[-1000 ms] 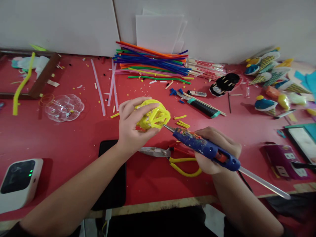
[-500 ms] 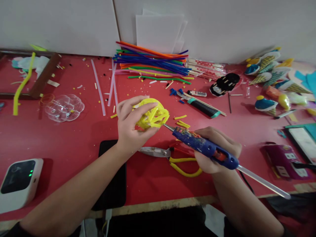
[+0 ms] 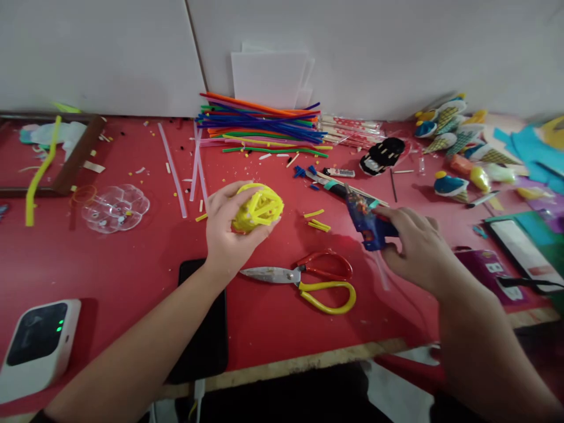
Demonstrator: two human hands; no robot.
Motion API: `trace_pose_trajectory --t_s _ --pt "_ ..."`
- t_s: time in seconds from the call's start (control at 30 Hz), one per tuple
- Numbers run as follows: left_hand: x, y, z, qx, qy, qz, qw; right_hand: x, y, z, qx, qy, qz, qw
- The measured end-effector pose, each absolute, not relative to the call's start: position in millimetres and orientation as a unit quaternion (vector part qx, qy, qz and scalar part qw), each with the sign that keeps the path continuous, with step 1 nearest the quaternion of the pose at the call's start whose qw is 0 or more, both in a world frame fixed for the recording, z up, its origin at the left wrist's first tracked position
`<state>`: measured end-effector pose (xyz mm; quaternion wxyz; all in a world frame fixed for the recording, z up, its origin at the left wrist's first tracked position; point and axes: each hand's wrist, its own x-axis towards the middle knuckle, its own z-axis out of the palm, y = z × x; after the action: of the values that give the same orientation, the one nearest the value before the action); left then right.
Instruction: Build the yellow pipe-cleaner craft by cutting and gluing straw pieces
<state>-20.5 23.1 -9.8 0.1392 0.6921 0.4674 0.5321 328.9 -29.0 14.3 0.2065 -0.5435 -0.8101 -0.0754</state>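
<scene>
My left hand is closed around a yellow pipe-cleaner ball, whose strips cross over its front. To the right, my right hand grips the handle of a blue glue gun, its nozzle tipped up and away from the ball. A clear glue stick sticks out of the gun's rear end. Between and below the hands lie scissors with one red and one yellow handle. Short yellow pipe-cleaner pieces rest on the red table between the ball and the gun.
Colourful pipe cleaners lie along the wall. Behind the glue gun are a utility knife and a black hair clip-like object. A clear flower-shaped tray, a black phone and a white device occupy the left side.
My right hand has carried the glue gun right, away from the ball, and turned its nozzle upward. The scissors are now fully uncovered. My left hand still holds the ball.
</scene>
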Motion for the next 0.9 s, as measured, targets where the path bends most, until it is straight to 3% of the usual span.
trace_pose_trajectory --t_s 0.2,0.4,0.57,0.9 --pt "-20.2 26.0 -11.4 0.691 0.458 0.537 0.156 382.0 -16.7 -0.3 -0.511 -0.839 -0.054 0.18" --pt "-21.0 29.1 -11.8 0.703 0.453 0.527 0.152 328.0 2.2 30.9 -0.536 -0.816 -0.076 0.202" --pt "-22.1 29.5 -13.4 0.69 0.466 0.528 0.164 264.2 37.9 44.7 -0.497 -0.865 0.055 0.037" --pt "-22.8 29.0 -13.4 0.702 0.46 0.524 0.146 231.0 60.1 31.3 -0.463 -0.875 0.134 -0.036"
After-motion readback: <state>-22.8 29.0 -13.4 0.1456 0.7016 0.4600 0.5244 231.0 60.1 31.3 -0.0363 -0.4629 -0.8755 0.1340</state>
